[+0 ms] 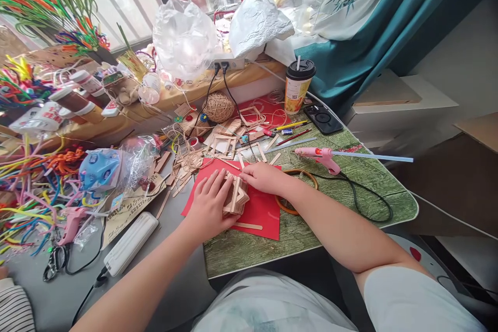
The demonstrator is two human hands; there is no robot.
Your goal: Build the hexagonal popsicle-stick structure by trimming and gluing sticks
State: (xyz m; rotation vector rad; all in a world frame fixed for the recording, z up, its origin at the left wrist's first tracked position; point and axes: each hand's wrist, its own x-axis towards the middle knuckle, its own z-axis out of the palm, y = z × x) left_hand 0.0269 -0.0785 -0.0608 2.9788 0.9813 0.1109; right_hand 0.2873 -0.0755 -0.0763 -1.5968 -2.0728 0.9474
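A small model of stacked wooden craft sticks rests on a sheet of red paper in front of me. My left hand wraps over its left side, with the thumb along the near edge and the fingers across the top. At the far right corner, my right hand grips the same model, its fingertips partly hidden. One loose craft stick lies on the paper just below the model. More craft sticks and stick frames are scattered beyond the paper.
To the right lie a pink glue gun with its cable, a wooden hoop and a phone. A lidded cup stands behind. Leftward are a power strip, scissors, pipe cleaners and another person's striped sleeve.
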